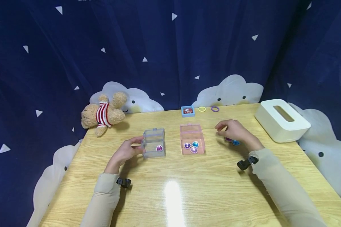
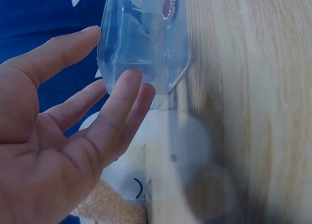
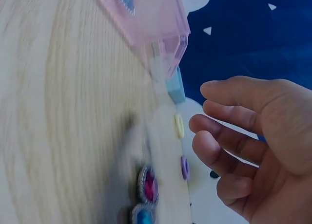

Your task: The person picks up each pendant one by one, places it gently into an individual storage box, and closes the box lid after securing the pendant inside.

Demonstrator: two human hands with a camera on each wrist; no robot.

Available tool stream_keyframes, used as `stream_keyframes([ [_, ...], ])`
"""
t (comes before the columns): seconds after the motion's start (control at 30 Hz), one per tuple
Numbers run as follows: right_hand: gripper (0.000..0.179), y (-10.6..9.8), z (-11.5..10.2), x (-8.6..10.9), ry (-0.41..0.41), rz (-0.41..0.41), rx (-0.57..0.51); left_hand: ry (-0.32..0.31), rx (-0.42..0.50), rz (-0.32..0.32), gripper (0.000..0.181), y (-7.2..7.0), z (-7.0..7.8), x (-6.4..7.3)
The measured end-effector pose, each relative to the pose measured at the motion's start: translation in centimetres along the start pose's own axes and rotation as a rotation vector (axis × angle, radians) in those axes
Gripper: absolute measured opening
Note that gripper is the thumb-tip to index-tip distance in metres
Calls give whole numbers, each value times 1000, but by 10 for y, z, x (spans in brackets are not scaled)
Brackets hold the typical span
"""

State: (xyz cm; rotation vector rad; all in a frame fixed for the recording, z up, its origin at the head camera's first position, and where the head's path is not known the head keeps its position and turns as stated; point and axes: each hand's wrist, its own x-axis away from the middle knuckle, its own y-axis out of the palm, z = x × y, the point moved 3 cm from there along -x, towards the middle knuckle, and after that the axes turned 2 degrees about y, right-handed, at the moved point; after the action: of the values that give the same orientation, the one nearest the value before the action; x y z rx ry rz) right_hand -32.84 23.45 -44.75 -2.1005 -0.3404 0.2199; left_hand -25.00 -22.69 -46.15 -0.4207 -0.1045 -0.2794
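Beside the see-through blue box (image 1: pixel 154 154), my left hand (image 1: pixel 125 151) has its fingers loosely extended, fingertips at the box's left side. Whether they touch it I cannot tell. A magenta gem (image 1: pixel 159 148) lies inside that box. My right hand (image 1: pixel 235 130) hovers with slightly bent fingers and nothing between them, over a magenta gem (image 3: pixel 148 185) and a blue gem (image 1: pixel 236 142) on the table. Between the hands stands a see-through pink box (image 1: pixel 192 136), its lid swung back, holding a purple gem (image 1: pixel 187 145), a blue one and a lilac one.
At the back of the wooden table (image 1: pixel 147 192) are a small blue square case (image 1: pixel 188 111), a yellow ring (image 1: pixel 202 109) and a purple ring (image 1: pixel 215 109). A teddy bear (image 1: pixel 103 114) lies back left. On the right stands a white tissue box (image 1: pixel 282 120).
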Motion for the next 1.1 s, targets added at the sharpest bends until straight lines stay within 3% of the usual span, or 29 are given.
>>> stream_keyframes([
  [0.3,27,-2,22,11,43,12,64,-1,9,3,64,0,1,1],
  [0.53,28,-1,37,20,102,-60,79,5,24,9,65,0,-1,0],
  [0.73,31,2,44,23,105,-81,109,1,20,14,66,1,-2,0],
  [0.97,32,4,48,23,126,-74,142,53,5,11,65,0,1,5],
  [1.1,32,5,48,23,128,-67,157,24,24,11,65,1,1,3],
])
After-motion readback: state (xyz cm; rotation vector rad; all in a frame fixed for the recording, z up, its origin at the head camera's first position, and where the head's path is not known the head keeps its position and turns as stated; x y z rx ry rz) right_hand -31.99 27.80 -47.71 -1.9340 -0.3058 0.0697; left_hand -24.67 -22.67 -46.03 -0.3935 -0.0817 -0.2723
